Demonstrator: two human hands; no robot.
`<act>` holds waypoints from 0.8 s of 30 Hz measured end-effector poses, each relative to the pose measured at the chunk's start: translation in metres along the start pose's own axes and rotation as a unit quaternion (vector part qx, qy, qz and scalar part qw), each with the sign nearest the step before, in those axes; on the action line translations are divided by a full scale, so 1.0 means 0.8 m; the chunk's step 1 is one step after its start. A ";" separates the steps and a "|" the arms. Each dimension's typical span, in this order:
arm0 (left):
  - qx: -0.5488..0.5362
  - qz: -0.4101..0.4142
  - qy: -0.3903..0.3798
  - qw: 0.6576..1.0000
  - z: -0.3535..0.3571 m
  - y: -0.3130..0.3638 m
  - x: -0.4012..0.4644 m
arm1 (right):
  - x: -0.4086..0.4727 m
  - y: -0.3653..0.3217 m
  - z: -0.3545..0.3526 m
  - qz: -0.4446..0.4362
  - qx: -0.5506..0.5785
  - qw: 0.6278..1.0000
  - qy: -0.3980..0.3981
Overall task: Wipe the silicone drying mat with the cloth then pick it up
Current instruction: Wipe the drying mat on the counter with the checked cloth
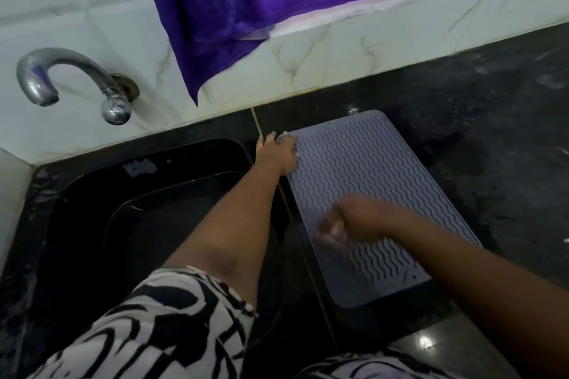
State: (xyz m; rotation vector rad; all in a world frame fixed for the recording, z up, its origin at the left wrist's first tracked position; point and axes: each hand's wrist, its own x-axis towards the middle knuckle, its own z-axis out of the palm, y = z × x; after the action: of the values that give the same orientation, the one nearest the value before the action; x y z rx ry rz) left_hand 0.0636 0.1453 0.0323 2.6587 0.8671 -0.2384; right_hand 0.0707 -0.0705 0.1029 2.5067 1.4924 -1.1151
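Note:
The grey silicone drying mat (372, 191) with a wavy ribbed pattern lies flat on the black counter, right of the sink. My left hand (278, 152) reaches across the sink and rests on the mat's far left corner, thumb off its edge on the counter. My right hand (345, 224) hovers low over the mat near its left edge. It is motion-blurred, with its fingers curled; a pale patch shows at the fingertips. No cloth can be made out in view.
A black sink (147, 209) holding a dark tray fills the left side, with a chrome tap (74, 77) on the tiled wall above. A purple curtain (277, 0) hangs over the window ledge. The wet black counter (498, 132) stretches to the right.

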 end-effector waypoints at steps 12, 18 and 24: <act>0.159 0.019 -0.083 0.984 0.049 0.007 -0.039 | -0.014 -0.009 0.115 0.030 -0.198 0.980 -0.016; 0.199 0.002 -0.072 0.977 0.054 0.009 -0.046 | -0.118 -0.026 0.101 0.060 -0.032 0.992 -0.107; -0.064 0.002 0.065 0.996 0.072 0.015 -0.086 | -0.042 -0.001 0.069 0.050 -0.001 0.996 0.075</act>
State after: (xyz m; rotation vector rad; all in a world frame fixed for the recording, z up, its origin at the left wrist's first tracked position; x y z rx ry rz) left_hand 0.0130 0.0781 -0.0002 2.5794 0.8852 -0.0080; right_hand 0.0297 -0.1153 0.0816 2.6844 1.3785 -0.9302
